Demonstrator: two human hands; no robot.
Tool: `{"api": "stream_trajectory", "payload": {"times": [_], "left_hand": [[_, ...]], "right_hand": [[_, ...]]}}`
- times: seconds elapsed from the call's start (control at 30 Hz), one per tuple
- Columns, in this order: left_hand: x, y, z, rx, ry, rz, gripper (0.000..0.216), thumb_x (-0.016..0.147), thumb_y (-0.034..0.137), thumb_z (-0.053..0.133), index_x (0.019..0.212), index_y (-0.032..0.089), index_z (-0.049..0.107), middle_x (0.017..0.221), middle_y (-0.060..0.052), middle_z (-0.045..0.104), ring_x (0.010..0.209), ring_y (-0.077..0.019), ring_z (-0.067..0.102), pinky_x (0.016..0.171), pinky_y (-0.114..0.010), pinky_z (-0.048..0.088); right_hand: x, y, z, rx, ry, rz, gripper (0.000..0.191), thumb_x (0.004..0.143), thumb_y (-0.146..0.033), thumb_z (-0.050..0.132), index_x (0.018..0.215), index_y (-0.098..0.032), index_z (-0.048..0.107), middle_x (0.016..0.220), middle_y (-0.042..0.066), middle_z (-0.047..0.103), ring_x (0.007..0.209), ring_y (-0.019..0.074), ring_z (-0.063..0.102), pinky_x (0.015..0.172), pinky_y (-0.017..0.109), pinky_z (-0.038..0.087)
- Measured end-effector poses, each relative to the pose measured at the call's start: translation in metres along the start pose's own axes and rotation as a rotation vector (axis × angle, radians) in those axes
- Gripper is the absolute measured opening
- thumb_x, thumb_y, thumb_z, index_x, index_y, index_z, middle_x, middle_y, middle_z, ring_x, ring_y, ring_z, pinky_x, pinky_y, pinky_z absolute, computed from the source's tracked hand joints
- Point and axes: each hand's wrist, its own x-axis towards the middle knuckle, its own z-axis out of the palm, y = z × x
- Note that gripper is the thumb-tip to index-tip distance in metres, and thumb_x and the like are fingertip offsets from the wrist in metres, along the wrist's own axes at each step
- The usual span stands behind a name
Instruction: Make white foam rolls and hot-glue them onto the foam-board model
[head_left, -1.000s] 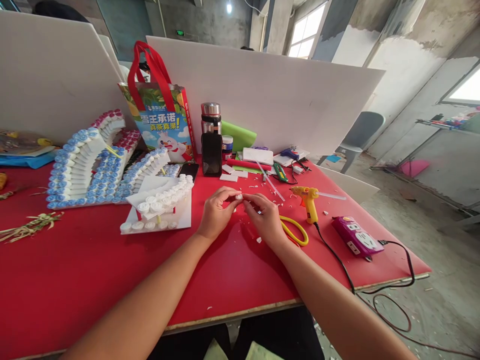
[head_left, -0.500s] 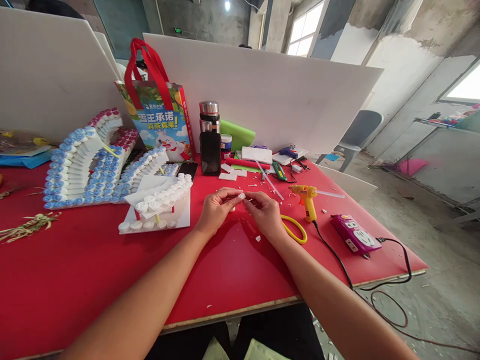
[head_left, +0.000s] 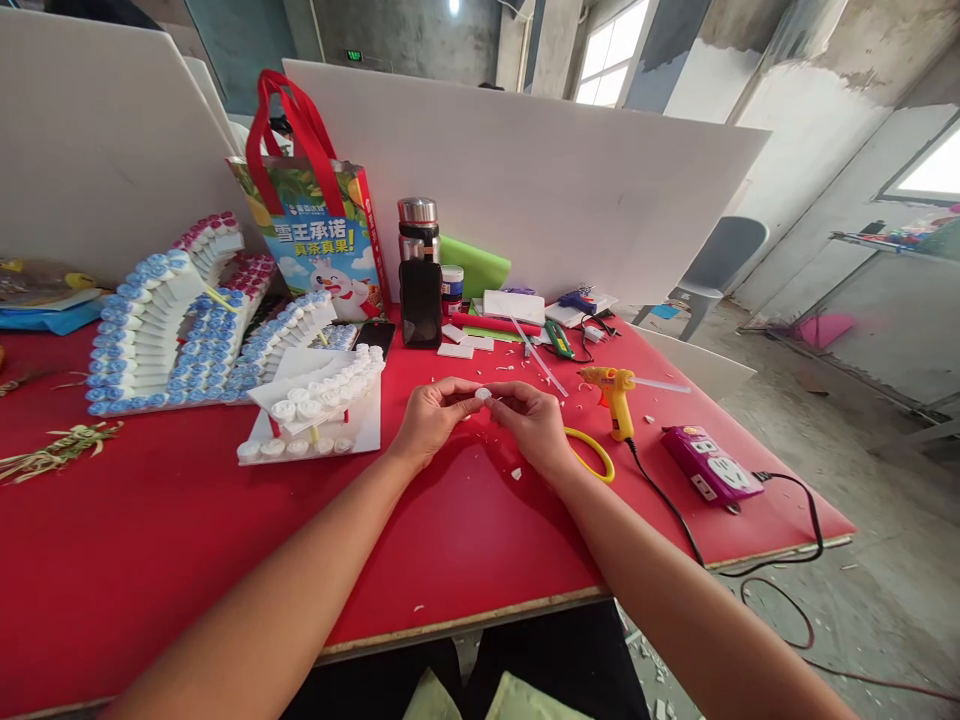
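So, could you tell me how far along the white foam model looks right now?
Done: the white model carries rows of white rolls on its top and front edge. In hand: left hand and right hand pinch one white piece between them. Left: that piece is not yet on the model, and the glue gun stands untouched nearby. How many more it needs is unclear.

- I see my left hand point(head_left: 433, 422) and right hand point(head_left: 534, 426) pinching a small white piece point(head_left: 484, 394) between them over the red table point(head_left: 187, 530).
- Yellow scissors point(head_left: 594, 455) lie just beside my right hand, the glue gun point(head_left: 615, 395) near.
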Motion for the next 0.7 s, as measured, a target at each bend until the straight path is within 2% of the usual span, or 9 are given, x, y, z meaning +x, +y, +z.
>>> {"api": "stream_trajectory", "payload": {"times": [0.23,0.37,0.47,0.57,0.7], "left_hand": [[0.0003,-0.0026,0.0027,0.066,0.034,0.055,0.030,0.067,0.043,0.084,0.084,0.019,0.079,0.084,-0.005,0.073,0.080,-0.0194,0.064,0.077,-0.031,0.050],[0.0010,-0.0017,0.0024,-0.004,0.028,-0.048,0.035,0.067,0.044,0.085,0.091,0.019,0.079,0.086,-0.007,0.075,0.081,-0.0205,0.067,0.079,-0.033,0.052],[0.0016,-0.0034,0.0009,-0.105,0.025,-0.113,0.037,0.068,0.044,0.084,0.093,0.018,0.078,0.089,-0.008,0.076,0.083,-0.0206,0.069,0.083,-0.035,0.052],[0.0019,-0.0059,-0.0005,-0.153,0.045,-0.140,0.039,0.066,0.041,0.086,0.096,0.017,0.078,0.093,-0.008,0.076,0.082,-0.0189,0.069,0.087,-0.036,0.052],[0.0019,-0.0071,-0.0004,-0.118,0.066,-0.138,0.045,0.067,0.043,0.085,0.104,0.020,0.077,0.096,-0.008,0.076,0.084,-0.0201,0.070,0.085,-0.035,0.053]], "right_hand": [[0.0002,0.0053,0.0029,-0.054,0.029,-0.004,0.022,0.077,-0.032,0.070,0.092,-0.015,0.074,0.074,0.004,0.072,0.064,0.0157,0.064,0.060,0.028,0.051],[0.0022,0.0046,0.0018,-0.224,0.056,-0.063,0.019,0.079,-0.028,0.066,0.092,-0.017,0.075,0.077,0.005,0.072,0.064,0.0150,0.062,0.059,0.027,0.049],[0.0026,0.0026,0.0004,-0.265,0.034,-0.100,0.019,0.081,-0.027,0.065,0.095,-0.019,0.076,0.084,0.004,0.073,0.066,0.0143,0.063,0.063,0.026,0.050],[0.0019,0.0021,-0.0001,-0.273,0.018,-0.099,0.022,0.084,-0.028,0.064,0.101,-0.020,0.075,0.091,0.004,0.074,0.070,0.0140,0.065,0.068,0.026,0.052],[0.0013,0.0058,0.0004,-0.309,0.039,-0.087,0.022,0.084,-0.031,0.065,0.100,-0.019,0.074,0.087,0.004,0.073,0.071,0.0148,0.065,0.070,0.027,0.053]]}}
